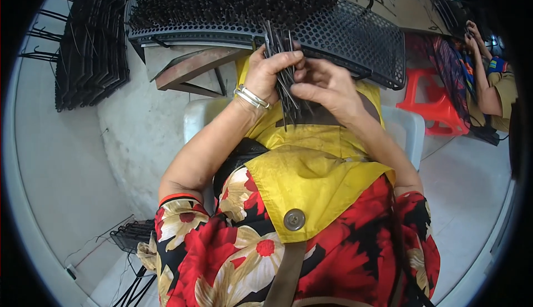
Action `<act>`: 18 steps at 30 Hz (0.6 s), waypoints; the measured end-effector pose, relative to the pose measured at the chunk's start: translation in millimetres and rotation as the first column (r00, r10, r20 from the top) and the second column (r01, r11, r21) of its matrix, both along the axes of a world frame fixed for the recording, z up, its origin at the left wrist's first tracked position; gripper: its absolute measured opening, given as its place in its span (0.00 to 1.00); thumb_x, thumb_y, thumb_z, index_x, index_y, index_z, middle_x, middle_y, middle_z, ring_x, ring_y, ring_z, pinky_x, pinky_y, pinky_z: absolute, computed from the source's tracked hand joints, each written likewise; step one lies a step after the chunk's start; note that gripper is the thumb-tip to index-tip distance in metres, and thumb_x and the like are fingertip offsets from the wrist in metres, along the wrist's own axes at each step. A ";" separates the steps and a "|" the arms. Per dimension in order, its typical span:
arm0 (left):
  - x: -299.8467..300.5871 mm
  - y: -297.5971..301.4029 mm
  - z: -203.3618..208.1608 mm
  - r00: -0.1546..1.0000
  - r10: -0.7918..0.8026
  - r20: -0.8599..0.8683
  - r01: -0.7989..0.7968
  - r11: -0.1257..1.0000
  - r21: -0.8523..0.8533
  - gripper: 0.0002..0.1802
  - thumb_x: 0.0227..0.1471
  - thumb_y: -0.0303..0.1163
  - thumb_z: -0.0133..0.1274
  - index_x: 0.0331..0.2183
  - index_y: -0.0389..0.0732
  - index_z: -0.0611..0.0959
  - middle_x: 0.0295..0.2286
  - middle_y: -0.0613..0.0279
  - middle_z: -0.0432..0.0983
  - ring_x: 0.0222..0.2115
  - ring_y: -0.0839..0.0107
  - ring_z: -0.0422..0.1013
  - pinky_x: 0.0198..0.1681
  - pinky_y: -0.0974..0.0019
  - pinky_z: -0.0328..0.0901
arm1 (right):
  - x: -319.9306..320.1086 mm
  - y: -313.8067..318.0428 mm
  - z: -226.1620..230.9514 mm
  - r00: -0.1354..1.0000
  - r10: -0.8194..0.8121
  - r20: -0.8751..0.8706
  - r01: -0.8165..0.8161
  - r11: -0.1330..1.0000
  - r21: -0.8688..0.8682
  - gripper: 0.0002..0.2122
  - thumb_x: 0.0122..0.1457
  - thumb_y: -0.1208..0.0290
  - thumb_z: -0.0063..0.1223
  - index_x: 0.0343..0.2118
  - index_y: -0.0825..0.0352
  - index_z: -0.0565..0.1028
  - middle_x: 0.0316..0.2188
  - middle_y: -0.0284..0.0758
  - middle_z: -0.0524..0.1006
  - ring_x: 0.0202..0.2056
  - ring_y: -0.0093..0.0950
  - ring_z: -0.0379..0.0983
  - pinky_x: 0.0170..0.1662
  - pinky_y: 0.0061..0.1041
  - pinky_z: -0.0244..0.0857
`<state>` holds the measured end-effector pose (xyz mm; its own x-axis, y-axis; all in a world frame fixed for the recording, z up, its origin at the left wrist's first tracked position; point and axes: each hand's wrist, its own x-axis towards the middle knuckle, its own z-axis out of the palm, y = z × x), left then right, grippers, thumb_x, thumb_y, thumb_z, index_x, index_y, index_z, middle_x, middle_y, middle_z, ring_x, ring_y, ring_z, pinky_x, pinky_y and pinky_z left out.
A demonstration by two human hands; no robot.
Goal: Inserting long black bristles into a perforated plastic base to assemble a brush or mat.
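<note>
A bundle of thin dark rods (286, 79) stands roughly upright in front of my yellow apron. My left hand (266, 71) is closed around it, with the thumb lying across the front. A pair of silver-coloured bangles circles that wrist. On the bundle's right side my right hand (330, 87) has its fingers curled, and its thumb rests against the rods. What those right fingertips pinch is partly hidden. Just beyond both hands is a black perforated tray (355, 35), its left and middle part packed with upright small dark pieces (222, 4).
Stacked black wire racks with hooks (91, 46) stand at the far left. A rusty metal frame (194, 65) supports the tray. At right are a red plastic stool (430, 98) and a co-worker's arms (486, 79). Loose dark rods lie at the back right.
</note>
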<state>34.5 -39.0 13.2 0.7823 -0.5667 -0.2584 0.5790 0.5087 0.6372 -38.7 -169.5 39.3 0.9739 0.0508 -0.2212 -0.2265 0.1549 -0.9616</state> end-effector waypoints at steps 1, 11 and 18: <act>-1.1 -1.6 1.7 1.000 0.022 -0.009 -0.022 1.000 0.000 0.13 0.37 0.21 0.55 0.31 0.34 0.72 0.20 0.57 0.70 0.17 0.70 0.67 0.21 0.70 0.64 | 0.7 2.8 -3.5 0.996 0.045 -0.076 -0.040 0.997 0.059 0.20 0.44 0.79 0.58 0.41 0.75 0.64 0.31 0.34 0.71 0.34 0.20 0.68 0.39 0.19 0.63; -7.8 -2.6 7.0 0.929 0.022 0.368 -0.107 0.972 0.211 0.15 0.38 0.23 0.56 0.32 0.33 0.72 0.26 0.57 0.72 0.28 0.69 0.71 0.31 0.68 0.67 | -2.7 20.1 -16.1 0.971 0.113 -0.213 -0.043 0.951 0.307 0.06 0.38 0.80 0.52 0.21 0.75 0.68 0.15 0.36 0.69 0.12 0.24 0.65 0.15 0.20 0.59; -6.5 -1.4 15.6 0.908 -0.153 0.391 0.191 0.980 -0.059 0.33 0.32 0.30 0.60 0.43 0.31 0.66 0.31 0.53 0.71 0.41 0.53 0.65 0.47 0.53 0.58 | -9.9 13.8 -20.3 0.995 0.061 -0.076 -0.036 0.955 0.295 0.04 0.37 0.79 0.51 0.19 0.71 0.68 0.12 0.31 0.66 0.12 0.19 0.62 0.15 0.17 0.53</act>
